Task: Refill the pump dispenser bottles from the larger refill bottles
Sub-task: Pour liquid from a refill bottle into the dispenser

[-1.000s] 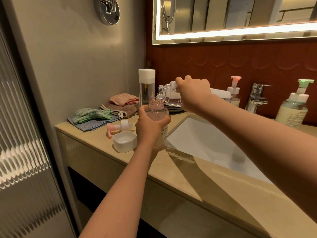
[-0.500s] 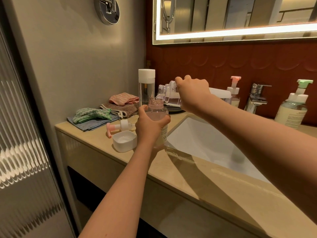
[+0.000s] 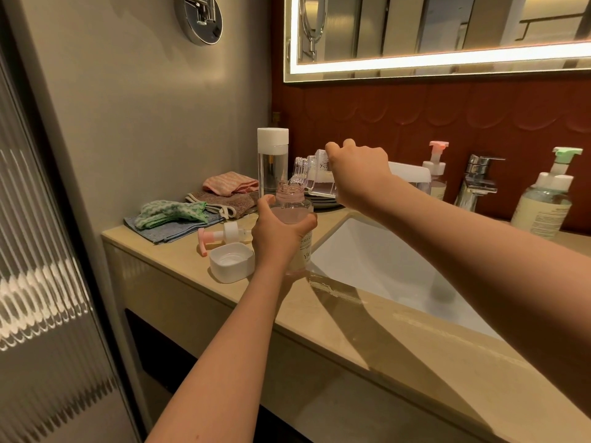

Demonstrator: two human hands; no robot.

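My left hand point(image 3: 277, 235) grips a clear pump bottle point(image 3: 292, 207) with pinkish liquid, standing uncapped on the counter beside the sink. My right hand point(image 3: 358, 174) holds a clear refill bottle point(image 3: 315, 175) tipped on its side, its mouth right over the pump bottle's neck. The pink pump head point(image 3: 220, 235) lies on the counter to the left. In front of it sits a white square cap point(image 3: 232, 262), open side up.
A tall clear bottle with a white cap point(image 3: 272, 161) stands behind. Folded cloths point(image 3: 179, 215) lie at the counter's left end. The sink basin point(image 3: 393, 266), a faucet point(image 3: 478, 179), a pink-pump bottle point(image 3: 436, 171) and a green-pump bottle point(image 3: 547, 199) are on the right.
My right hand has crept slightly left with the tilted refill bottle. My left hand and the pump bottle have stayed put.
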